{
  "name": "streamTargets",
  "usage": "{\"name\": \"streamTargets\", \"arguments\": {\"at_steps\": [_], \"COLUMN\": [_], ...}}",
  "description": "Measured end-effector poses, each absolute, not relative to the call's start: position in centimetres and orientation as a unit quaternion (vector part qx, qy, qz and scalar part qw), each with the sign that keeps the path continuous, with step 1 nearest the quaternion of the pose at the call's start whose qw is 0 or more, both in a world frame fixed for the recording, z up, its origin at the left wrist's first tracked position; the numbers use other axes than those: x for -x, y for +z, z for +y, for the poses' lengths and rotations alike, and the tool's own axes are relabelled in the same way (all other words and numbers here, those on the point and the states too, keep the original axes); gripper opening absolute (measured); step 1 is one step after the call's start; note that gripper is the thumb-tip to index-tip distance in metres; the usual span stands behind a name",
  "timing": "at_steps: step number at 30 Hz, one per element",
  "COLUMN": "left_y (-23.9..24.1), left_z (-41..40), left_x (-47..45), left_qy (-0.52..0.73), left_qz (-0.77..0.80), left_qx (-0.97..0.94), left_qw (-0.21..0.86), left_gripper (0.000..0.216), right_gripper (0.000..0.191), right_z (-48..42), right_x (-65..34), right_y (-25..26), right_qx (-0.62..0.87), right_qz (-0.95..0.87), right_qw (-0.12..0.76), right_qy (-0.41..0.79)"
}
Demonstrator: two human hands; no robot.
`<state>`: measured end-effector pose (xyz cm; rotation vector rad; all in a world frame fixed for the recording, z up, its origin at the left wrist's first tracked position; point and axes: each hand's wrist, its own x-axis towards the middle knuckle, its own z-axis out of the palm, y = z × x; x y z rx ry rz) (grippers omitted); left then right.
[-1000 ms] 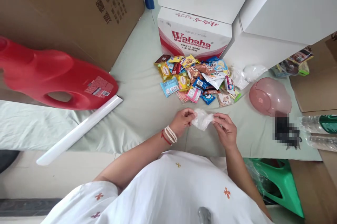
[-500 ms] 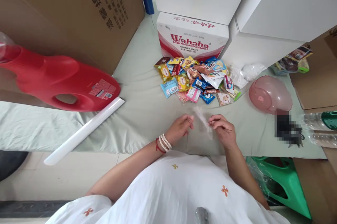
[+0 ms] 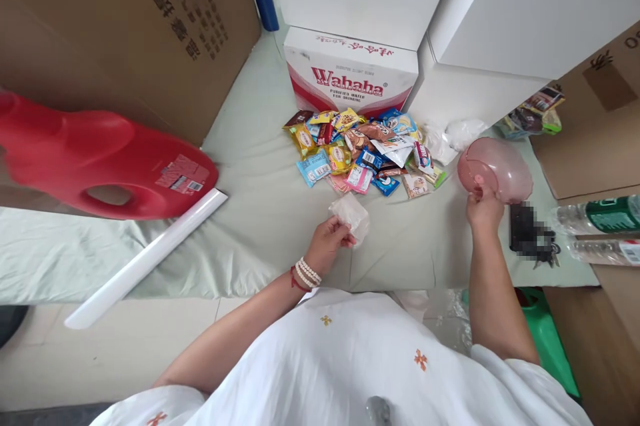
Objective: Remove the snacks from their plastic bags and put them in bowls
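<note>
My left hand (image 3: 326, 243) pinches a small translucent plastic bag (image 3: 354, 213) just above the cloth. Over on the right, the fingers of my right hand (image 3: 485, 211) are closed at the near edge of a rounded, see-through pink plastic vessel (image 3: 507, 169), which rests on the cloth; the fingertips are partly hidden. Ahead of my left hand lies a heap of small wrapped snacks (image 3: 360, 146) in yellow, blue, brown and pink packets. Crumpled white plastic bags (image 3: 440, 141) lie between the heap and the pink vessel.
A white and red Wahaha carton (image 3: 350, 73) stands behind the snacks. At left are a large red jug (image 3: 110, 166), a white tube-like strip (image 3: 150, 259) and a cardboard box (image 3: 125, 26). Plastic bottles (image 3: 607, 216) and a dark blurred item (image 3: 530, 233) sit at right.
My right hand has let go of the plastic bag and moved right to the pink vessel. The bag is now in my left hand. The view has shifted slightly right.
</note>
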<state>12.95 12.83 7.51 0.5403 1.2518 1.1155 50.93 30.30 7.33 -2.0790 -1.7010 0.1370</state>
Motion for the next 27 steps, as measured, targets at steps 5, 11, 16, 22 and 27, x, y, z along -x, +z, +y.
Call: {"name": "streamTargets", "arguments": {"at_steps": [5, 11, 16, 22, 27], "left_y": [7.9, 8.3, 8.4, 5.6, 6.5], "left_z": [12.7, 12.7, 12.6, 10.9, 9.4], "left_x": [-13.0, -13.8, -13.2, -8.9, -8.1], "left_qy": [0.507, 0.444, 0.482, 0.509, 0.505], "left_qz": [0.54, 0.581, 0.574, 0.631, 0.707], "left_qx": [-0.221, -0.381, -0.369, -0.22, -0.396], "left_qw": [0.635, 0.566, 0.55, 0.543, 0.298], "left_gripper": [0.029, 0.028, 0.032, 0.043, 0.034], "right_gripper": [0.058, 0.034, 0.03, 0.037, 0.033], "right_z": [27.3, 19.2, 18.0, 19.4, 18.1], "right_x": [-46.9, -35.0, -30.9, -35.7, -35.6], "right_y": [8.0, 9.7, 8.1, 7.2, 7.0], "right_qx": [0.714, 0.51, 0.47, 0.495, 0.466], "right_qz": [-0.637, -0.649, -0.523, -0.325, -0.373], "right_qw": [0.289, 0.343, 0.382, 0.459, 0.466], "right_qy": [0.02, 0.448, 0.6, 0.662, 0.654]}}
